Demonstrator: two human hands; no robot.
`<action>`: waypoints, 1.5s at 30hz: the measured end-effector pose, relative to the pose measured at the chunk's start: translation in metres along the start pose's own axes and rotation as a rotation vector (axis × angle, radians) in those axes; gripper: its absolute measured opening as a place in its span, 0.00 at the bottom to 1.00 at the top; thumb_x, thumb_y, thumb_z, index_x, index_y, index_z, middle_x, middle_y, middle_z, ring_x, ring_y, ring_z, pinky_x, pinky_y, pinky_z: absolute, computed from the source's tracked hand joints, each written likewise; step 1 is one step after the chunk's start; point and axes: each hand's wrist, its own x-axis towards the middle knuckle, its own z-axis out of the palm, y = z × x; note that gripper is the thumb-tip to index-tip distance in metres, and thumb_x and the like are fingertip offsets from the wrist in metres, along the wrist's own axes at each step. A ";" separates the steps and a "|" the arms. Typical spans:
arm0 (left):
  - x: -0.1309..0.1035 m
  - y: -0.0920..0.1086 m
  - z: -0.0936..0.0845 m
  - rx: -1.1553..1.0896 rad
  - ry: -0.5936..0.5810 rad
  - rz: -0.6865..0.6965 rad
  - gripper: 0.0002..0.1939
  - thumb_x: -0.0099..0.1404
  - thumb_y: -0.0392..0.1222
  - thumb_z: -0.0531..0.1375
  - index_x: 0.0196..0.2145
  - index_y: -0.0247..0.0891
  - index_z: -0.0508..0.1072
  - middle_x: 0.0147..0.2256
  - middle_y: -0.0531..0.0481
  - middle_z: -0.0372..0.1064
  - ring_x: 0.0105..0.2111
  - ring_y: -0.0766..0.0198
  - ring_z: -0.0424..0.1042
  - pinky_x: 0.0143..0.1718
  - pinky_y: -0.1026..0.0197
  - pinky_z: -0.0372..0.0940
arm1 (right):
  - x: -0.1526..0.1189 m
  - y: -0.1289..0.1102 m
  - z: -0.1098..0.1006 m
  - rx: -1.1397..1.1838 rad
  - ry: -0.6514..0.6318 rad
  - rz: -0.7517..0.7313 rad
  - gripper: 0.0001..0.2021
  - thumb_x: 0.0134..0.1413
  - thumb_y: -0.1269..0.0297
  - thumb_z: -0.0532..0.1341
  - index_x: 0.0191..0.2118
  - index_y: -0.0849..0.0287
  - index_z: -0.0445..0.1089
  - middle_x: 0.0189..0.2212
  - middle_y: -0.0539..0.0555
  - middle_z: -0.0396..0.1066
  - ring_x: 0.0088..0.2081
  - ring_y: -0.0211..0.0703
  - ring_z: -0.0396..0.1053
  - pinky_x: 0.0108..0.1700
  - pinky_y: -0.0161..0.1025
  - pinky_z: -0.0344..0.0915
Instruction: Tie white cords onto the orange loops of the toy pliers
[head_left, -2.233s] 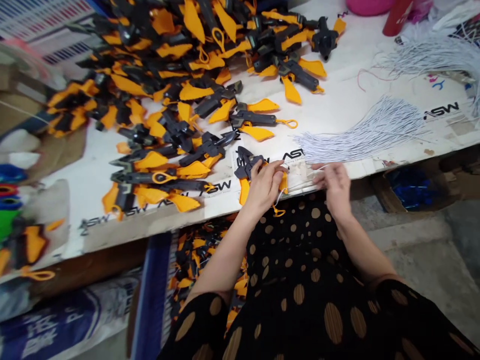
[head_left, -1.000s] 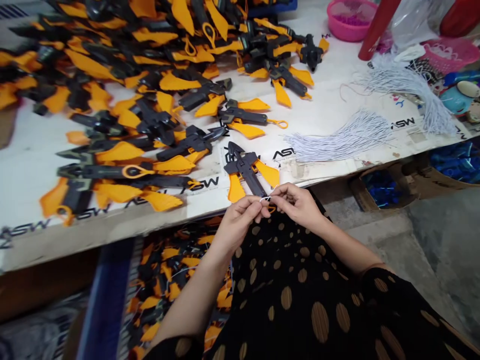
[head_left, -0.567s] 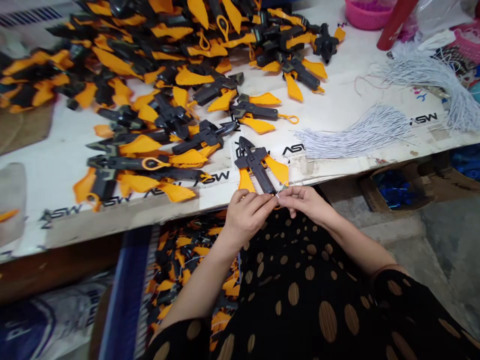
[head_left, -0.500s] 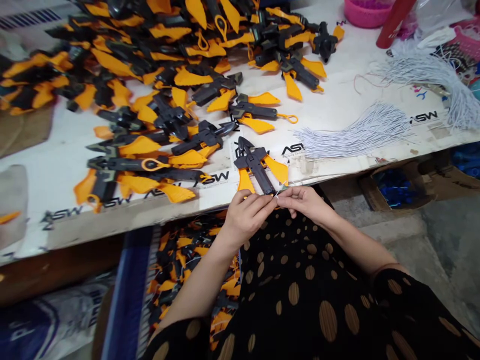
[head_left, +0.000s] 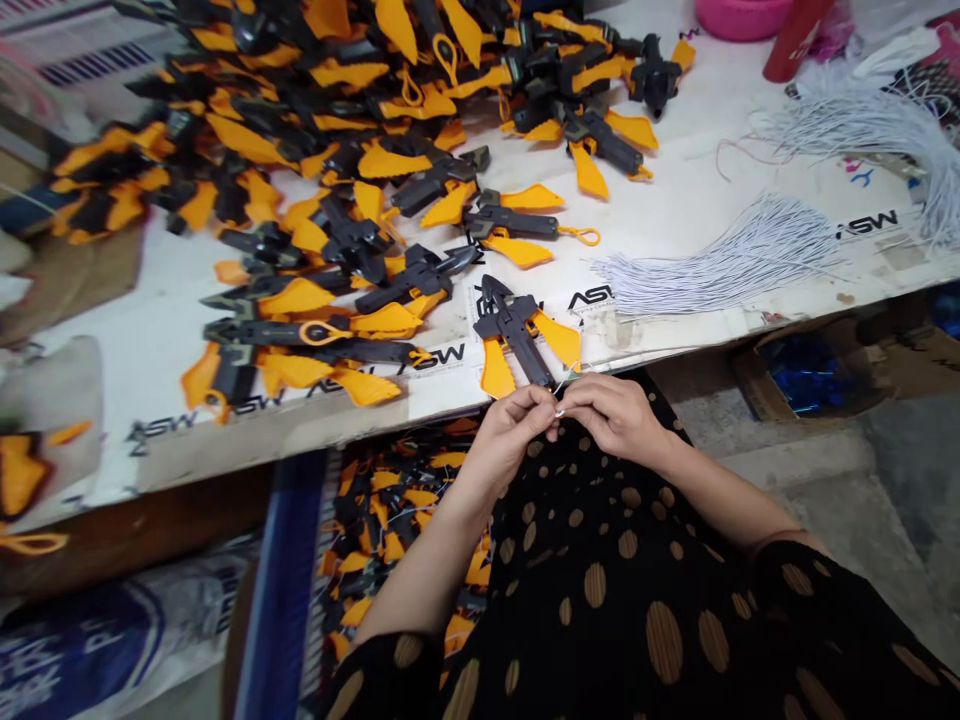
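A black plastic toy with orange wings (head_left: 517, 330) lies at the table's front edge, its pointed end facing away from me. A thin white string (head_left: 568, 378) loops at its near end. My left hand (head_left: 521, 425) pinches the string just below the toy, thumb against fingers. Close against it, my right hand (head_left: 611, 412) also pinches the string, and the fingertips of both hands nearly meet. The exact shape of the string between the fingers is too small to make out.
Many similar toys (head_left: 360, 230) are heaped across the table's left and back. A bundle of white strings (head_left: 720, 265) lies to the right, with a second bundle (head_left: 885, 150) behind. Below the edge stands a blue crate (head_left: 281, 590) of toys; a cardboard box (head_left: 757, 385) sits at right.
My left hand has come off the toy's near end and drawn slightly toward me, now pinching the string. The right hand has turned its fingers inward. The view has shifted a little.
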 end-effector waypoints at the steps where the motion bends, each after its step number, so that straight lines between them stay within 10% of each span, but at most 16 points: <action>1: 0.000 0.001 -0.002 0.038 0.003 0.004 0.17 0.66 0.55 0.63 0.30 0.38 0.72 0.24 0.54 0.67 0.24 0.67 0.66 0.30 0.63 0.62 | 0.001 0.000 -0.002 -0.026 -0.022 0.014 0.08 0.67 0.63 0.59 0.37 0.57 0.74 0.35 0.55 0.76 0.37 0.40 0.73 0.42 0.37 0.68; 11: 0.006 0.009 -0.019 0.662 0.030 0.557 0.05 0.68 0.43 0.65 0.34 0.41 0.78 0.32 0.50 0.77 0.34 0.63 0.74 0.40 0.58 0.66 | 0.005 0.005 -0.005 0.450 -0.268 0.766 0.19 0.49 0.47 0.70 0.35 0.61 0.74 0.27 0.50 0.74 0.22 0.32 0.63 0.23 0.30 0.61; 19: 0.000 0.001 -0.001 0.767 0.234 0.572 0.03 0.68 0.35 0.62 0.36 0.39 0.76 0.34 0.50 0.78 0.35 0.64 0.75 0.40 0.59 0.65 | -0.001 0.002 0.010 0.022 0.038 0.531 0.07 0.56 0.60 0.62 0.32 0.57 0.70 0.21 0.45 0.63 0.21 0.32 0.56 0.26 0.32 0.55; 26: -0.004 0.000 0.001 0.646 0.271 0.338 0.06 0.64 0.35 0.59 0.28 0.38 0.72 0.26 0.54 0.73 0.26 0.67 0.70 0.32 0.62 0.63 | -0.001 0.003 0.003 -0.148 -0.136 0.165 0.06 0.61 0.62 0.60 0.33 0.55 0.70 0.30 0.51 0.71 0.25 0.35 0.62 0.31 0.34 0.60; 29: -0.006 -0.001 -0.004 0.530 0.199 0.262 0.07 0.66 0.38 0.59 0.30 0.38 0.72 0.27 0.54 0.73 0.26 0.67 0.70 0.30 0.65 0.64 | 0.000 0.002 0.001 -0.085 -0.163 0.228 0.07 0.63 0.59 0.60 0.35 0.55 0.70 0.29 0.51 0.71 0.24 0.35 0.63 0.30 0.34 0.60; 37: -0.004 -0.016 -0.016 0.840 0.180 0.693 0.05 0.69 0.33 0.60 0.40 0.41 0.75 0.36 0.48 0.79 0.38 0.63 0.77 0.41 0.59 0.68 | -0.001 0.008 0.011 0.265 -0.150 0.559 0.16 0.62 0.48 0.60 0.38 0.57 0.67 0.25 0.47 0.67 0.23 0.34 0.63 0.28 0.33 0.62; 45: -0.008 -0.010 -0.006 0.390 0.113 0.251 0.06 0.71 0.43 0.57 0.37 0.39 0.70 0.32 0.52 0.71 0.28 0.66 0.71 0.33 0.62 0.67 | -0.006 0.004 0.005 0.089 -0.142 0.453 0.12 0.64 0.54 0.59 0.36 0.57 0.69 0.21 0.43 0.58 0.23 0.33 0.54 0.27 0.33 0.51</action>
